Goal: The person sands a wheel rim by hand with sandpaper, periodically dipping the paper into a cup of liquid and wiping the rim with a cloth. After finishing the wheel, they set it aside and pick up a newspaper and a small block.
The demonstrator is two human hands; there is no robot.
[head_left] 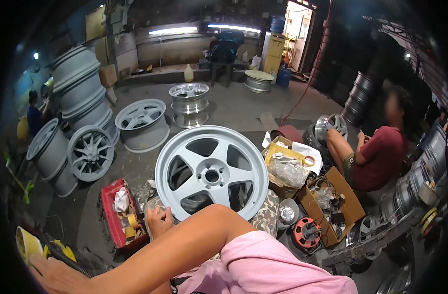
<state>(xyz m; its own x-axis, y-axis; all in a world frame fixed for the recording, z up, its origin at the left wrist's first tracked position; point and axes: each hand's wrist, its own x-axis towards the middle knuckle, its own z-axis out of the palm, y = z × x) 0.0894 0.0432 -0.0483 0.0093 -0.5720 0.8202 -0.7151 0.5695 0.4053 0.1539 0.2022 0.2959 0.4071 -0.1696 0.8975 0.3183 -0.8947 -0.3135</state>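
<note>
My right arm, in a pink sleeve, crosses my body to the left. At its end my right hand [57, 275] is closed against a yellow tape roll [28, 246] at the lower left edge. My left hand [158, 221] rests near camouflage cloth beside the rim, its fingers curled; what they hold, if anything, is hidden. Directly in front of me lies a pale grey five-spoke wheel rim [227, 195], face up and tilted toward me. My right forearm and elbow hide its lower edge.
A red toolbox [108, 211] with tape rolls stands left. Right are a cardboard box [349, 208] of odds and ends and an orange cable reel [307, 232]. Rims [79, 78] are stacked at left. A person in a maroon shirt [388, 157] sits at right by a rim.
</note>
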